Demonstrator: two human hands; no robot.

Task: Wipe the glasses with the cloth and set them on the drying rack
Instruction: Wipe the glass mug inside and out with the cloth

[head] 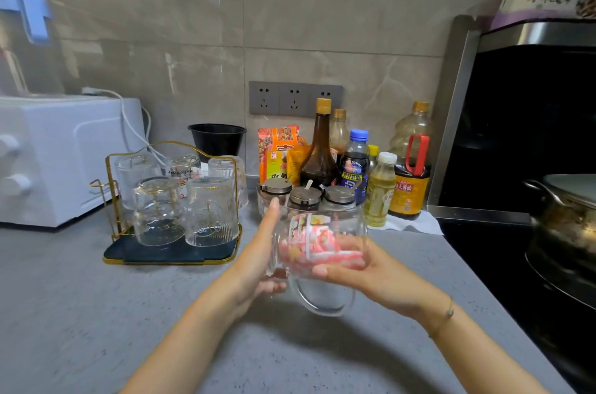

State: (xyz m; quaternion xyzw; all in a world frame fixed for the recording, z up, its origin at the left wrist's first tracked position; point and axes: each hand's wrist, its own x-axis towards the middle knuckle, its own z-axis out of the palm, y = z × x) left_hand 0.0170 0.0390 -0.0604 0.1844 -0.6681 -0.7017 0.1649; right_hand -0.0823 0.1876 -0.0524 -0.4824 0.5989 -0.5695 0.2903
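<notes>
Left hand (254,260): at the mug's left side, forefinger straight up along the wall, other fingers curled beneath, gripping.
Right hand (371,274): opposite the left, thumb outside on the glass, fingers pushed inside against the cloth, pinching cloth and wall together.
Counter (80,313): grey, spread beneath both hands.
White appliance (64,158): far off to the left of the left hand, against the tiled wall.
Drying rack (167,260): beyond and left of the left hand, gold wire over a dark tray, well apart from the mug.
Glasses (209,213): five, upturned on the rack (clear, mostly ribbed).
Bottles (317,148): upright beyond both hands, near the wall.
Glass mug (350,222): between the two hands, over the counter, tipped sideways, mouth toward the right hand, handle hanging down.
Jars (304,197): three, metal-lidded, just behind the left forefinger's tip.
Cloth (309,248): pink and white, bunched inside the mug.
</notes>
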